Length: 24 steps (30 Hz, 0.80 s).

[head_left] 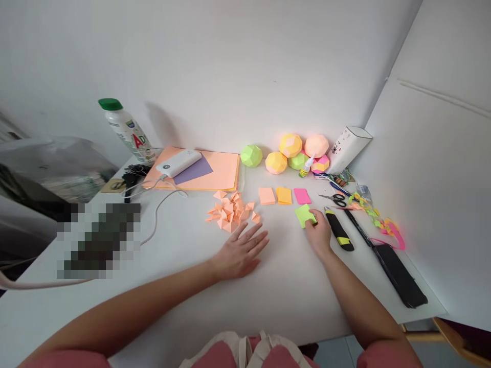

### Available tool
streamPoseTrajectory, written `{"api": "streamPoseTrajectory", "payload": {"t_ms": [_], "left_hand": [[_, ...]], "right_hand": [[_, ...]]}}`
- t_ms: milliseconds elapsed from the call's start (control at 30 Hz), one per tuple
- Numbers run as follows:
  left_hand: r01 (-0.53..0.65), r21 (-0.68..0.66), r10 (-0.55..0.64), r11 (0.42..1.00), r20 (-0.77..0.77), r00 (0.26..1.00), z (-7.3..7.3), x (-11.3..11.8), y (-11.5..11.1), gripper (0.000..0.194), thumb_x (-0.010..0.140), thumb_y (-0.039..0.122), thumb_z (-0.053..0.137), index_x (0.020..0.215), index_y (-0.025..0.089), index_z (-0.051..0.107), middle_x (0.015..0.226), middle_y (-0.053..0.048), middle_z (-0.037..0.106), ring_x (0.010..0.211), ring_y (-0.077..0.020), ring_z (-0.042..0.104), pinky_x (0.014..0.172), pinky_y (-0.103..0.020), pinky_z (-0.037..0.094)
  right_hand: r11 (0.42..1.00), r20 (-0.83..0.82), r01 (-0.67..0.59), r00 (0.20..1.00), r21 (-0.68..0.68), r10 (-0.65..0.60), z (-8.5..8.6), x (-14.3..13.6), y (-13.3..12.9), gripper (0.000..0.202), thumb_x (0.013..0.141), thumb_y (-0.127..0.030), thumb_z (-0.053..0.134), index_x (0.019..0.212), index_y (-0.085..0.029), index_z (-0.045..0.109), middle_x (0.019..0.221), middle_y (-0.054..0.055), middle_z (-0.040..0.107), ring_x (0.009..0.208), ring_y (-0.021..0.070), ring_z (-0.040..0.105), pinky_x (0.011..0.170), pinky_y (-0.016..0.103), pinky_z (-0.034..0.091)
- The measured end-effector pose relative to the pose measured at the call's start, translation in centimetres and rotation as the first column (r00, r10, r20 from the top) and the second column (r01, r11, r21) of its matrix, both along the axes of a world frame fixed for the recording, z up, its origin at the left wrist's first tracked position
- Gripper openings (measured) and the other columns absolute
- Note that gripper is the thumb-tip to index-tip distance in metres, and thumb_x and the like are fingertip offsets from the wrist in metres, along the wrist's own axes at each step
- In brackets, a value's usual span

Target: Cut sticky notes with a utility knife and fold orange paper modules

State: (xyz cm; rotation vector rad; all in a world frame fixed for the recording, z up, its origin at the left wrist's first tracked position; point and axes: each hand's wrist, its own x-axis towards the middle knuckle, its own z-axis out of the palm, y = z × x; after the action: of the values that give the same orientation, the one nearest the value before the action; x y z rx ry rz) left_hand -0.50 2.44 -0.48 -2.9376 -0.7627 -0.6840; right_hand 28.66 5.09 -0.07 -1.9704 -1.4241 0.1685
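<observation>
My left hand (241, 253) lies palm down on the white table, fingers spread, just below a heap of folded peach paper pieces (230, 210). Between thumb and fingers, my right hand (320, 232) grips a lime green paper stack (304, 215). Above it sit three small stacks in a row: peach (267, 196), orange (284, 196) and pink (302, 196). Several faceted paper balls rest by the wall, among them a green one (251, 156) and a yellow one (290, 145). A small glue bottle (307, 166) leans in front of them.
Scissors (335, 199), a black and yellow cutter (339, 230) and a black case (401, 276) lie at the right. Peach sheets (222, 171) hold a white power bank (179, 163), its cable running left. A green-capped bottle (128, 130) stands behind a blurred-out dark object (103, 237).
</observation>
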Motion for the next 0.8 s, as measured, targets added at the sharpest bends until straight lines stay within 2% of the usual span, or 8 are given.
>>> {"api": "streamPoseTrajectory", "payload": {"t_ms": [67, 167, 300, 400, 467, 567, 700, 800], "left_hand": [[0.017, -0.057, -0.021, 0.998, -0.079, 0.997, 0.0, 0.7, 0.9, 0.057, 0.088, 0.042, 0.043, 0.139, 0.017, 0.036, 0.141, -0.009, 0.044, 0.139, -0.0317, 0.019, 0.113, -0.053, 0.002], [-0.144, -0.100, 0.139, 0.985, -0.056, 0.989, -0.4, 1.1, 2.1, 0.055, 0.087, 0.047, 0.041, 0.130, 0.015, 0.049, 0.136, -0.012, 0.048, 0.139, -0.0358, 0.018, 0.112, -0.058, 0.002], [-0.257, 0.014, 0.256, 0.966, 0.014, 0.966, -0.7, 0.9, 1.5, 0.044, 0.087, 0.041, 0.043, 0.114, 0.011, 0.060, 0.125, -0.017, 0.056, 0.136, -0.0360, 0.025, 0.112, -0.059, 0.008], [-0.355, 0.108, 0.346, 0.929, 0.096, 0.933, -0.7, 1.3, 0.0, 0.034, 0.085, 0.034, 0.050, 0.107, 0.011, 0.062, 0.119, -0.018, 0.058, 0.132, -0.0383, 0.032, 0.110, -0.061, 0.014], [-0.334, 0.145, 0.320, 0.931, 0.112, 0.941, -0.8, 1.8, -1.2, 0.024, 0.084, 0.024, 0.051, 0.103, 0.013, 0.062, 0.115, -0.015, 0.060, 0.128, -0.0361, 0.040, 0.109, -0.060, 0.020], [-0.274, 0.115, 0.260, 0.955, 0.121, 0.958, -0.9, 2.4, -2.8, 0.018, 0.083, 0.016, 0.049, 0.095, 0.016, 0.063, 0.110, -0.012, 0.061, 0.123, -0.0326, 0.045, 0.107, -0.057, 0.027], [-0.258, 0.041, 0.248, 0.965, 0.168, 0.954, -0.8, 2.1, -3.7, 0.015, 0.083, 0.015, 0.048, 0.084, 0.018, 0.062, 0.103, -0.009, 0.062, 0.120, -0.0310, 0.046, 0.107, -0.058, 0.026], [-0.234, -0.012, 0.233, 0.972, 0.176, 0.957, -0.6, 1.3, -3.0, 0.015, 0.083, 0.016, 0.047, 0.084, 0.019, 0.061, 0.100, -0.007, 0.063, 0.120, -0.0307, 0.046, 0.107, -0.059, 0.024]], "right_hand": [[1.000, -0.004, 0.006, 1.000, -0.017, -0.006, 0.0, -0.1, 0.0, 0.034, 0.070, -0.025, 0.042, 0.094, -0.018, 0.066, 0.073, 0.004, 0.061, 0.063, 0.0190, 0.052, 0.062, 0.031, 0.040], [1.000, -0.044, -0.008, 0.999, -0.001, 0.008, -0.2, -0.1, -0.1, 0.031, 0.069, -0.024, 0.043, 0.087, -0.017, 0.066, 0.078, 0.006, 0.064, 0.062, 0.0183, 0.052, 0.063, 0.031, 0.041], [0.997, -0.107, 0.037, 0.994, 0.066, -0.030, 0.2, 0.9, 0.5, 0.035, 0.072, -0.023, 0.040, 0.095, -0.014, 0.064, 0.086, 0.007, 0.067, 0.065, 0.0185, 0.055, 0.066, 0.030, 0.043], [0.991, -0.021, 0.124, 0.992, 0.047, -0.124, 1.7, 2.7, 2.2, 0.039, 0.075, -0.019, 0.037, 0.106, -0.013, 0.060, 0.104, 0.011, 0.065, 0.083, 0.0205, 0.058, 0.077, 0.031, 0.044], [0.991, -0.007, 0.136, 0.991, 0.007, -0.136, 2.8, 4.0, 4.0, 0.040, 0.074, -0.016, 0.040, 0.109, -0.015, 0.058, 0.109, 0.011, 0.064, 0.088, 0.0213, 0.059, 0.079, 0.031, 0.043], [0.980, 0.020, 0.148, 0.989, -0.134, -0.147, 3.8, 5.9, 7.2, 0.037, 0.066, -0.012, 0.051, 0.101, -0.015, 0.063, 0.096, 0.011, 0.067, 0.086, 0.0244, 0.060, 0.076, 0.033, 0.044], [0.951, 0.051, 0.152, 0.988, -0.268, -0.143, 3.5, 7.3, 10.6, 0.035, 0.060, -0.006, 0.055, 0.093, -0.014, 0.066, 0.092, 0.010, 0.068, 0.084, 0.0226, 0.061, 0.074, 0.029, 0.045], [0.943, 0.085, 0.160, 0.986, -0.293, -0.140, 3.3, 8.0, 11.8, 0.038, 0.063, -0.007, 0.054, 0.098, -0.013, 0.065, 0.098, 0.010, 0.067, 0.087, 0.0206, 0.061, 0.073, 0.026, 0.045]]}}
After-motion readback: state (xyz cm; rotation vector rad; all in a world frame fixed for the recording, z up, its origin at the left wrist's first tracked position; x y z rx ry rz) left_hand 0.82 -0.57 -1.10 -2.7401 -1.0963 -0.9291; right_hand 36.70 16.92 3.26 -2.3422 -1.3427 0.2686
